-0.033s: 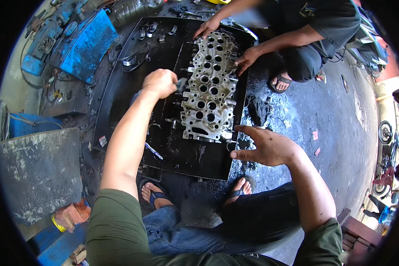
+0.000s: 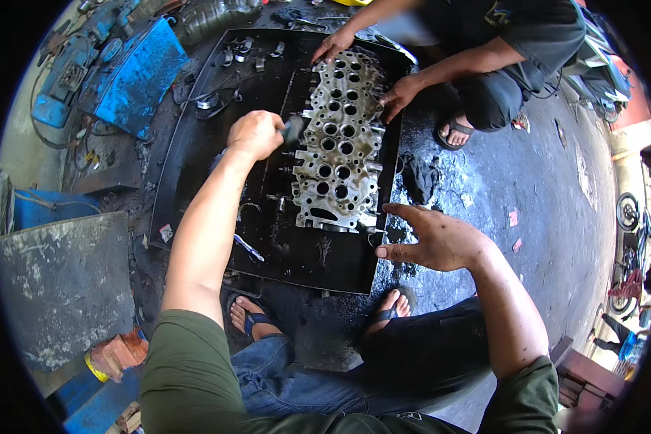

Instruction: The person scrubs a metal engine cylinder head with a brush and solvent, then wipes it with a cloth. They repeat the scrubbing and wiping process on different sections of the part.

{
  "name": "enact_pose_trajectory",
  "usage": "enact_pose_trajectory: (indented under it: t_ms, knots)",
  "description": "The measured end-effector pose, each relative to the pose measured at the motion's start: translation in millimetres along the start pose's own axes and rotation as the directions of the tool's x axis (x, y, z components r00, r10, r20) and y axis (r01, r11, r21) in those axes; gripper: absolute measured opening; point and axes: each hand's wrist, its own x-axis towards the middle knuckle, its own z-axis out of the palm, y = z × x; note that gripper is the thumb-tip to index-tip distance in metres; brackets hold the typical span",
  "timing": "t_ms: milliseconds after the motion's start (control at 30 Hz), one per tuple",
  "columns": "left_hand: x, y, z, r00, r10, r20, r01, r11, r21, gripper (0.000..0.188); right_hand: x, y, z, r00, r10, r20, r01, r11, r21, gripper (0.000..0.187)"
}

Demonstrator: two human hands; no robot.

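Observation:
A grey metal cylinder head [image 2: 330, 159] with rows of round ports lies lengthwise on a black panel [image 2: 217, 166]. My left hand [image 2: 255, 134] is closed in a fist over the panel, left of the head. From it a small dark, brush-like tool [image 2: 294, 129] reaches toward the head's left side; blur hides its details. My right hand [image 2: 437, 239] hovers beside the head's near right corner, thumb and fingers spread, holding nothing. A co-worker's two hands [image 2: 333, 47] rest at the far end and right side of the head.
Metal bearing shells [image 2: 244, 46] and a round metal part [image 2: 207, 103] lie on the panel's far left. A toothbrush [image 2: 249, 247] lies near its front edge. Blue machinery [image 2: 134, 79] stands at left; a dark cloth [image 2: 419, 177] lies on the wet floor at right.
The whole view has shifted slightly. The tool in my left hand has moved a little away from me along the head's side; my right hand stays in place.

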Motion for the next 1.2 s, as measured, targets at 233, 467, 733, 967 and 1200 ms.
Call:
enact_pose_trajectory:
  t_ms: [233,467,733,967,1200]
  knots:
    - [5.1,2.8,-2.3,0.998,0.048,-0.035,-0.046,0.997,0.061,0.024,-1.2,13.8,-4.0,0.998,0.053,-0.015,-0.052,0.996,0.068,0.104]
    - [19.0,-12.4,-18.0,0.997,0.071,0.040,-0.069,0.996,-0.050,0.022,45.4,7.0,6.6,0.999,-0.020,0.045,0.020,1.000,0.001,0.107]
    - [50.8,28.6,22.5,0.940,-0.207,-0.269,0.105,0.931,-0.350,0.026,70.0,10.1,7.8,0.994,0.015,0.108,-0.012,1.000,-0.026,0.108]
    - [67.7,29.6,35.0,0.885,-0.326,-0.333,0.207,0.915,-0.346,0.028,59.9,19.5,12.3,0.998,0.024,0.055,-0.023,1.000,-0.015,0.103]
    - [26.3,-14.4,29.0,0.975,0.012,-0.223,-0.065,0.970,-0.233,0.031,50.3,32.0,3.3,0.995,0.057,0.084,-0.060,0.998,0.033,0.110]
